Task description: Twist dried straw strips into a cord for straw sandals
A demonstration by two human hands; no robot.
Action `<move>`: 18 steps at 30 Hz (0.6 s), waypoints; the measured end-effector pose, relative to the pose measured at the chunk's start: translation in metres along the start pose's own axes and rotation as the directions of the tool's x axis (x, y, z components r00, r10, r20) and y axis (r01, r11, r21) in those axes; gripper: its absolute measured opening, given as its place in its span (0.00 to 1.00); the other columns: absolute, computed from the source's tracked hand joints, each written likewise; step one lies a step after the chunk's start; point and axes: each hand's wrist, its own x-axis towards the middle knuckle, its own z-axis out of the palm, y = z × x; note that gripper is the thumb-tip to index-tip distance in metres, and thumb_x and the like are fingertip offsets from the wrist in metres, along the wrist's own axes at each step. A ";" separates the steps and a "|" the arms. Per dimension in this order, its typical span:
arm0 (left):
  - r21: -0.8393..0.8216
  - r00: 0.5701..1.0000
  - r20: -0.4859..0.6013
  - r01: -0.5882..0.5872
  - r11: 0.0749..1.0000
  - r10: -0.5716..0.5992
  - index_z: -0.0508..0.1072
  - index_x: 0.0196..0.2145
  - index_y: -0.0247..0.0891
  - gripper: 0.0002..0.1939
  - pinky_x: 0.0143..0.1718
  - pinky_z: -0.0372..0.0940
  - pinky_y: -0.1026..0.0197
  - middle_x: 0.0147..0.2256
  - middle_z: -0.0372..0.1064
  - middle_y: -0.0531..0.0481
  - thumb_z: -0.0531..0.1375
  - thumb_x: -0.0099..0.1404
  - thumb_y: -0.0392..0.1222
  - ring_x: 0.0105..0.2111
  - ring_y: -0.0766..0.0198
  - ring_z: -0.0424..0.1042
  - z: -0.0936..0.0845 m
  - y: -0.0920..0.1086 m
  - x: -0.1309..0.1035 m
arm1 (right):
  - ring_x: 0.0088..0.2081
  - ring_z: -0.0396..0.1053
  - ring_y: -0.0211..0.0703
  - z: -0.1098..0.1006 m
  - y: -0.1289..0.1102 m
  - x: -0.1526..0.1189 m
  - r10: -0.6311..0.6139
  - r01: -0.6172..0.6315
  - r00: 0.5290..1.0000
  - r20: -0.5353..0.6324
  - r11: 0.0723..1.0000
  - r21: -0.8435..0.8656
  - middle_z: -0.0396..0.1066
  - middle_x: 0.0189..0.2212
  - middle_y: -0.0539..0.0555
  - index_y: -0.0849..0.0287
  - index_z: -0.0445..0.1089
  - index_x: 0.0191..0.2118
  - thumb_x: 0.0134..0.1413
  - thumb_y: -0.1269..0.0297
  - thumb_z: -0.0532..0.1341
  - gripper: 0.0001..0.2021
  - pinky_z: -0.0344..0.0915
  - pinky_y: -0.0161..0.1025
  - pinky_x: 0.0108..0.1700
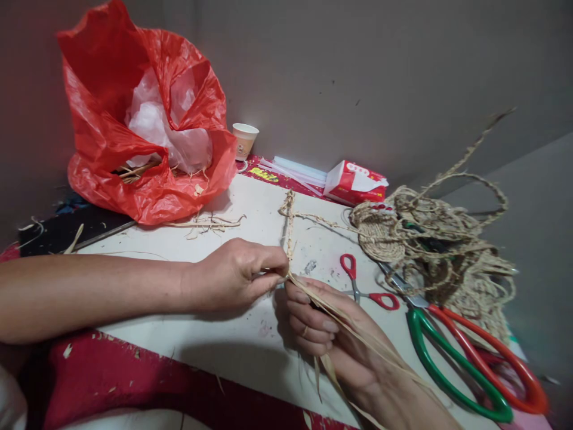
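Note:
My left hand (242, 272) pinches the near end of a braided straw cord (289, 230), thumb against forefinger. Just to its right, my right hand (322, 322) has its fingers curled around loose straw strands (353, 328) that come out of the braid. Some strands trail over the right wrist, and others hang below the palm. From the pinch the braid runs away from me across the white board (215, 340), bends at its far end and leads right to a large heap of braided cord (447, 239). The fingertips partly hide where braid and strands meet.
A red plastic bag (188, 191) with straw stands back left, beside a paper cup (245, 140). A tissue pack (356, 182) lies at the back. Small red-handled scissors (350, 267) and large red-and-green-handled scissors (421, 346) lie on the right. Straw scraps (210, 224) litter the board.

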 end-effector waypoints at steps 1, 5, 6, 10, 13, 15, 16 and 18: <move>0.006 1.000 0.001 0.001 1.000 -0.001 0.68 0.29 0.36 0.05 0.29 0.56 0.70 0.25 0.66 0.55 0.53 0.61 0.34 0.25 0.72 0.62 0.000 0.000 0.000 | 0.14 0.35 0.26 0.000 0.000 0.000 -0.001 0.001 1.000 0.000 1.000 -0.008 0.44 0.12 0.40 0.60 0.58 0.23 0.50 0.63 0.64 0.14 0.38 0.25 0.15; 0.019 0.997 -0.013 0.076 0.997 -0.076 0.66 0.35 0.38 0.04 0.28 0.55 0.69 0.27 0.67 0.55 0.54 0.61 0.36 0.25 0.71 0.62 0.001 0.000 0.000 | 0.14 0.36 0.26 0.003 0.002 0.001 -0.025 0.021 0.999 -0.036 0.996 -0.091 0.46 0.12 0.40 0.60 0.58 0.23 0.51 0.60 0.63 0.15 0.37 0.26 0.15; 0.023 0.995 -0.014 0.096 0.995 -0.096 0.66 0.37 0.38 0.05 0.28 0.55 0.69 0.27 0.67 0.55 0.54 0.61 0.37 0.25 0.71 0.62 0.001 0.000 0.000 | 0.14 0.36 0.26 0.004 0.002 0.001 -0.037 0.031 0.998 -0.052 0.991 -0.128 0.48 0.12 0.40 0.60 0.58 0.23 0.52 0.60 0.63 0.15 0.37 0.26 0.15; 0.056 0.994 0.023 0.105 0.993 -0.107 0.69 0.33 0.37 0.07 0.27 0.54 0.68 0.25 0.66 0.54 0.52 0.64 0.41 0.24 0.70 0.62 0.003 -0.003 0.001 | 0.14 0.40 0.27 0.007 0.002 0.002 -0.128 0.098 0.988 -0.086 0.951 -0.292 0.52 0.13 0.42 0.60 0.60 0.23 0.54 0.58 0.61 0.15 0.40 0.28 0.16; 0.031 0.993 0.057 0.105 0.994 -0.107 0.69 0.29 0.36 0.10 0.26 0.53 0.68 0.23 0.64 0.54 0.52 0.64 0.41 0.23 0.71 0.60 0.003 -0.004 0.002 | 0.15 0.43 0.28 0.006 0.001 0.002 -0.166 0.118 0.981 -0.096 0.917 -0.382 0.52 0.13 0.43 0.60 0.60 0.23 0.55 0.56 0.60 0.16 0.41 0.30 0.17; -0.014 0.991 0.069 0.117 0.993 -0.116 0.68 0.27 0.35 0.09 0.26 0.52 0.69 0.22 0.62 0.55 0.53 0.64 0.39 0.22 0.72 0.59 0.002 -0.003 0.003 | 0.16 0.43 0.30 0.004 -0.002 0.001 -0.166 0.096 0.979 -0.115 0.884 -0.458 0.52 0.14 0.43 0.60 0.59 0.23 0.55 0.55 0.59 0.17 0.41 0.31 0.18; -0.049 0.989 0.078 0.129 0.990 -0.124 0.68 0.27 0.35 0.09 0.26 0.53 0.69 0.21 0.62 0.56 0.53 0.63 0.39 0.22 0.72 0.58 0.002 -0.003 0.004 | 0.17 0.43 0.30 0.004 -0.003 0.001 -0.164 0.083 0.979 -0.120 0.863 -0.499 0.51 0.14 0.43 0.60 0.59 0.23 0.55 0.54 0.58 0.17 0.41 0.31 0.18; -0.145 0.983 0.110 0.164 0.976 -0.148 0.68 0.27 0.35 0.07 0.27 0.54 0.69 0.22 0.62 0.56 0.53 0.62 0.37 0.23 0.72 0.59 0.000 -0.002 0.006 | 0.17 0.42 0.30 0.002 -0.005 0.000 -0.158 0.060 0.980 -0.122 0.818 -0.572 0.50 0.14 0.43 0.59 0.58 0.23 0.55 0.52 0.58 0.18 0.41 0.31 0.19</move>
